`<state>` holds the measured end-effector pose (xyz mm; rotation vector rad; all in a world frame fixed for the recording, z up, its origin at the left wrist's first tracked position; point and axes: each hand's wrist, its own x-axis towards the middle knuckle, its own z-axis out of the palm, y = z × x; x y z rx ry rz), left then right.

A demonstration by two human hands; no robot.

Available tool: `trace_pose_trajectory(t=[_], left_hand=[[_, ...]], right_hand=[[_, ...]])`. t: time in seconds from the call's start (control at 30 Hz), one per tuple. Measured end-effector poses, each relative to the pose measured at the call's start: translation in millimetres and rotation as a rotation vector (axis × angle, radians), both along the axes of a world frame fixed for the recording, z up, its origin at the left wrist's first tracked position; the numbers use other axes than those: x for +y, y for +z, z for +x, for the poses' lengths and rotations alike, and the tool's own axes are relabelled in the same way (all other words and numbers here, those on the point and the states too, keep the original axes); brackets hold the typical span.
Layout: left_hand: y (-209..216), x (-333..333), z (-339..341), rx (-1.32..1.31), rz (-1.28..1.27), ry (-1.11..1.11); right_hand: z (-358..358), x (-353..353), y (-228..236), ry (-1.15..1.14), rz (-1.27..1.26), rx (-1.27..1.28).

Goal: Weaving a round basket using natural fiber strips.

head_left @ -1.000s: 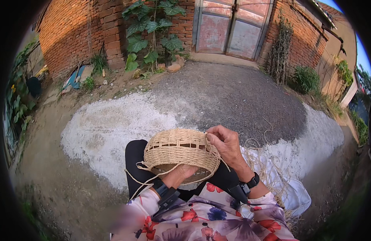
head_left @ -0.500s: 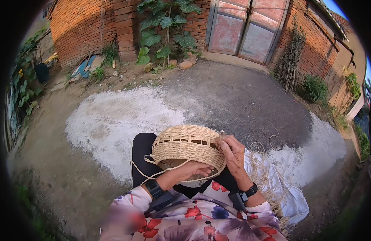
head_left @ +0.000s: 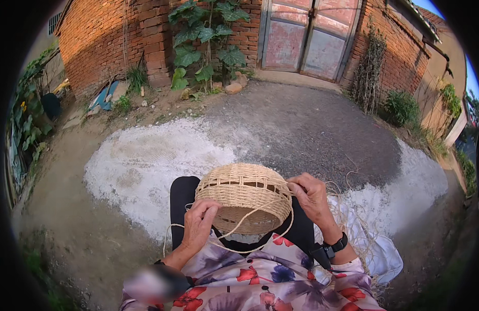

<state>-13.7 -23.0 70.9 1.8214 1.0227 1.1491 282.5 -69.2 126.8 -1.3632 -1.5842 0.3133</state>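
A woven straw basket rests on its side on my lap, its opening turned toward me. A row of gaps runs through its weave near the top. My left hand is closed in a pinch at the basket's left edge. At the right edge my right hand pinches the weave between thumb and fingers. A straw cord crosses the opening slantwise, and another length loops below from the right side toward my left wrist. Whether either hand also grips cord is hidden by the fingers.
Loose straw strands lie over a white sack at my right. White powdery patches and dark gravel cover the ground ahead. Beyond are a brick wall, a leafy vine and a metal double door.
My left hand has come out of the basket's opening to its left edge. My right hand has shifted slightly right. The cord now crosses the opening and loops below it.
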Motion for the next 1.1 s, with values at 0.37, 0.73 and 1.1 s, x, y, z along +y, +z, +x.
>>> trace_pose_trajectory(t=[0.37,0.73,1.1], left_hand=[[-68,7,45,-0.455,-0.848,-0.343],[-86,41,108,-1.193,-1.064,-0.607],[-95,51,112,-1.335,-1.261,-0.698]], right_hand=[[-10,18,-30,0.047,-0.041,-0.141],[-19,24,-38,0.056,-0.070,-0.079],[-31,36,-9,0.108,0.187,-0.482]])
